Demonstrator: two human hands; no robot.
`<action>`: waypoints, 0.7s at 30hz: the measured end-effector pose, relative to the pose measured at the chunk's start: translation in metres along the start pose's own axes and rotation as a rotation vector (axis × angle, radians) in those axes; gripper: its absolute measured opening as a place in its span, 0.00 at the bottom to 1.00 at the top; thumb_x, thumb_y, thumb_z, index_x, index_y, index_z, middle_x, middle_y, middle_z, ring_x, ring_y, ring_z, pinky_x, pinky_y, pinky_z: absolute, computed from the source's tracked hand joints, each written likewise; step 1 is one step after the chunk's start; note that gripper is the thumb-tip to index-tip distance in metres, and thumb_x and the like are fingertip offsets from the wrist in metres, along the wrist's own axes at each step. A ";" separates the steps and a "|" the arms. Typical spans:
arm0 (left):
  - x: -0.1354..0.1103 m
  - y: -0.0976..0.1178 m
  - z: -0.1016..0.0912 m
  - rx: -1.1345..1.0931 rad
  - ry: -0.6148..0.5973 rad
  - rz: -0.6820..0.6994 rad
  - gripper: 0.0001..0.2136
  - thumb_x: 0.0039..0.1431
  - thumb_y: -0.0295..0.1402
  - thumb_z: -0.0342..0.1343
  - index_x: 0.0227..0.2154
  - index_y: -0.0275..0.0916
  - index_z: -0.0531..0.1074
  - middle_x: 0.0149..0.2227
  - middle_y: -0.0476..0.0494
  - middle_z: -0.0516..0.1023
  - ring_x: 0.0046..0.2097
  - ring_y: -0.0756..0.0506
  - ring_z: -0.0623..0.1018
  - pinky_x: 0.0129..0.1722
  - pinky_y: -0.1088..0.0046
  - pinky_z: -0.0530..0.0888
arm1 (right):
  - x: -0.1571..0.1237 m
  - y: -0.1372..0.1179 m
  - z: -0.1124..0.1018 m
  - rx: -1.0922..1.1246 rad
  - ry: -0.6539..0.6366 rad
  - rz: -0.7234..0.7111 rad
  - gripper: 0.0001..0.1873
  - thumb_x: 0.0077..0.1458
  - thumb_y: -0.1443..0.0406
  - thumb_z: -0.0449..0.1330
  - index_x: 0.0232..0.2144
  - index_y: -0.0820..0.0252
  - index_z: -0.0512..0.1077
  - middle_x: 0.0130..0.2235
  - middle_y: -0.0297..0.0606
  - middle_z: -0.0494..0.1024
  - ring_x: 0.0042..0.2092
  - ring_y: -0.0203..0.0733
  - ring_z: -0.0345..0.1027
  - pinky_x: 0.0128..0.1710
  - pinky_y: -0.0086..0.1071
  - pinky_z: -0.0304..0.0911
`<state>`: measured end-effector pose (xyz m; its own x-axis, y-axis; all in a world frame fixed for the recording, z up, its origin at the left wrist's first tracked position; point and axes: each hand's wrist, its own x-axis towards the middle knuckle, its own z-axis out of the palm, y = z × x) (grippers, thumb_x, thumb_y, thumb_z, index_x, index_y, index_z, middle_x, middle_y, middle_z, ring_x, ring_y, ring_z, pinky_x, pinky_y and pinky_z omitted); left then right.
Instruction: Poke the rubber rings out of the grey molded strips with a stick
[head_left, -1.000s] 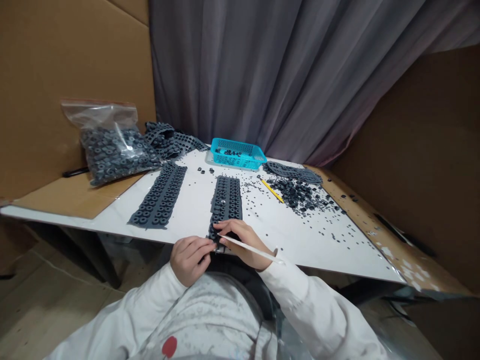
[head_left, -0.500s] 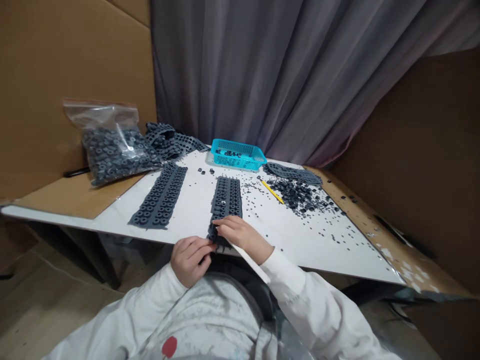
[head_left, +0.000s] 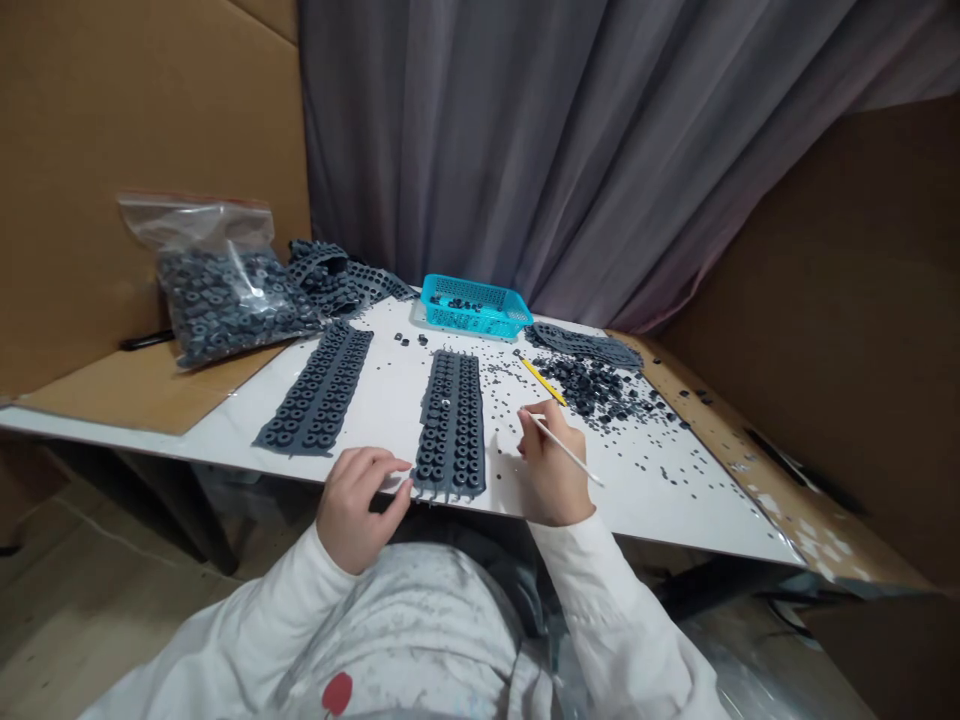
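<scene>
A dark grey rubbery sheet (head_left: 453, 425) with rows of round ring-shaped parts lies at the front edge of the white table. Beside its near left corner is my left hand (head_left: 360, 505), thumb and index finger apart, holding nothing. To the right of the sheet, my right hand (head_left: 556, 465) grips a thin white stick (head_left: 574, 458), which slants down past the hand to the right. The tip of the stick at the fingers is too small to make out. A second sheet of the same kind (head_left: 319, 390) lies to the left.
A zip bag of dark ring parts (head_left: 225, 295) stands at the left, by a heap of perforated sheets (head_left: 345, 280). Behind is a blue basket (head_left: 480, 318). At the right lie a yellow-handled tool (head_left: 541, 378), a pile of small black pieces (head_left: 600, 390) and a folded sheet (head_left: 585, 345).
My right hand has moved off the near end of the sheet to the right, carrying the white stick. My left hand has drawn back slightly to the left and its fingers have parted.
</scene>
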<state>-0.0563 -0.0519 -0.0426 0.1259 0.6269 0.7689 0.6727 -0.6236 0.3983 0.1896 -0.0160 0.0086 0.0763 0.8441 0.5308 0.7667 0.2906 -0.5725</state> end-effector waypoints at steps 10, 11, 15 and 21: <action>0.027 0.001 0.002 0.012 -0.354 -0.170 0.02 0.52 0.29 0.58 0.28 0.41 0.75 0.30 0.48 0.74 0.37 0.44 0.72 0.37 0.67 0.68 | -0.021 -0.032 0.029 0.570 -0.306 -0.102 0.06 0.57 0.62 0.59 0.31 0.58 0.71 0.42 0.41 0.77 0.46 0.44 0.70 0.47 0.39 0.64; 0.028 0.001 0.002 0.002 -0.363 -0.175 0.02 0.51 0.29 0.58 0.28 0.41 0.75 0.30 0.48 0.75 0.37 0.44 0.72 0.37 0.67 0.68 | -0.023 -0.032 0.031 0.590 -0.311 -0.094 0.05 0.58 0.62 0.59 0.31 0.58 0.71 0.44 0.42 0.76 0.48 0.45 0.70 0.49 0.41 0.63; 0.028 0.000 0.001 -0.024 -0.387 -0.172 0.02 0.52 0.29 0.58 0.29 0.41 0.75 0.31 0.48 0.75 0.37 0.44 0.73 0.36 0.67 0.67 | -0.027 -0.029 0.034 0.670 -0.378 -0.066 0.06 0.58 0.62 0.59 0.32 0.58 0.71 0.45 0.44 0.77 0.48 0.45 0.71 0.50 0.42 0.64; 0.024 -0.001 0.004 -0.008 -0.343 -0.157 0.02 0.54 0.29 0.57 0.28 0.41 0.75 0.31 0.48 0.76 0.36 0.44 0.73 0.36 0.67 0.67 | -0.027 -0.031 0.030 0.696 -0.540 -0.087 0.07 0.58 0.61 0.59 0.33 0.59 0.71 0.46 0.45 0.79 0.47 0.45 0.74 0.47 0.41 0.67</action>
<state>-0.0513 -0.0350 -0.0266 0.2599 0.8341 0.4865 0.6975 -0.5106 0.5029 0.1449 -0.0344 -0.0072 -0.4107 0.8526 0.3231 0.1809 0.4235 -0.8876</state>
